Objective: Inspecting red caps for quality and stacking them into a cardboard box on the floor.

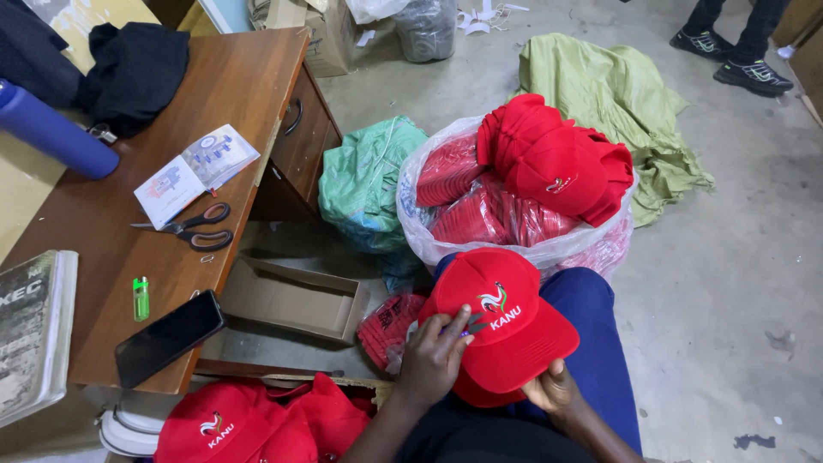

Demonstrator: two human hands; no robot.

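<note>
Grey concrete floor [729,283] lies bare to our right, the widest open room. At our left stands the brown wooden desk [249,77], its edge near our knee. Ahead, touching our blue trouser leg [591,317], bulges a clear plastic sack of red caps [480,219]. On our lap rests the red peaked cap with a white embroidered crest [506,321]. Our left hand [433,356] presses curled fingers on its crown beside the crest, pinching something small we cannot make out; our right hand [553,390] grips the peak from beneath.
</note>
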